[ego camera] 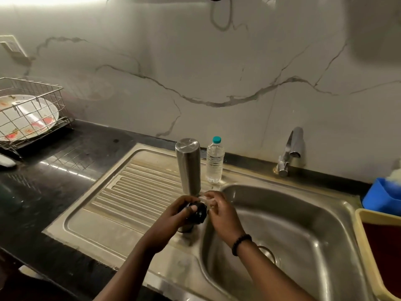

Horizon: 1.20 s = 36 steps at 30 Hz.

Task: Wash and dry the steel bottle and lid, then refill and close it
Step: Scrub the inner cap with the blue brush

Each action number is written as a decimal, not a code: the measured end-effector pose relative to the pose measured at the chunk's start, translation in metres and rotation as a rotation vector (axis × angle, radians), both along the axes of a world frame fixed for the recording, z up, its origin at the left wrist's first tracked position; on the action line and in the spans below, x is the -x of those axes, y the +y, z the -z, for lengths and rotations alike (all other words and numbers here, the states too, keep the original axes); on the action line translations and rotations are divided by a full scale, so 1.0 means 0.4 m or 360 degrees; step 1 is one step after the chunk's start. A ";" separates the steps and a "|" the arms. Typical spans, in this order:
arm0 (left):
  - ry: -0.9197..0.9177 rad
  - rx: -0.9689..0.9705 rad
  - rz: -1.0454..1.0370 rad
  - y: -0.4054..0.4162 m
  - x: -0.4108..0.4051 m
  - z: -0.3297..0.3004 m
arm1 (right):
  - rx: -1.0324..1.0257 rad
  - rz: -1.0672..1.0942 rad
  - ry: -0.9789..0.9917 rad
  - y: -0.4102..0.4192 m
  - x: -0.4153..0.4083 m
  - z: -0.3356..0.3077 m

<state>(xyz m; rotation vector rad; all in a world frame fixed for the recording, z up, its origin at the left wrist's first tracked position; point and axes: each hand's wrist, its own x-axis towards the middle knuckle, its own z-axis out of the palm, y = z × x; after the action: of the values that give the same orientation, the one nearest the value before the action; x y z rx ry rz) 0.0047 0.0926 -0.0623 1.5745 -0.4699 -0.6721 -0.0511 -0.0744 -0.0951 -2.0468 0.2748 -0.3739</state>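
Left hand (178, 210) gripping black lid (198, 212); right hand (219, 210) pinching something pale, possibly a seal; steel bottle (188, 166) standing inverted just behind both.

One steel bottle (188, 166), one plastic bottle (214, 161), one lid (198, 212), one plate (28, 116).

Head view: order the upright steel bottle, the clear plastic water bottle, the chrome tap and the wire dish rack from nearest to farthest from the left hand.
From the left hand:
1. Upright steel bottle, just behind it.
2. Clear plastic water bottle, behind, slightly right.
3. Chrome tap, far right.
4. Wire dish rack, far left.
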 end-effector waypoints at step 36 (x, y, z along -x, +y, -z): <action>-0.0471 0.0254 0.0179 -0.500 0.135 -0.040 | -0.0610 0.0132 -0.0143 -0.431 0.284 -0.135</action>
<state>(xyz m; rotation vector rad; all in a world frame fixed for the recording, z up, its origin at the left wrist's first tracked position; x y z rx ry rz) -0.0494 -0.1074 -0.0465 1.5092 -0.8172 -0.4734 -0.1647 -0.2470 -0.0411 -1.6423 0.3485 -0.4274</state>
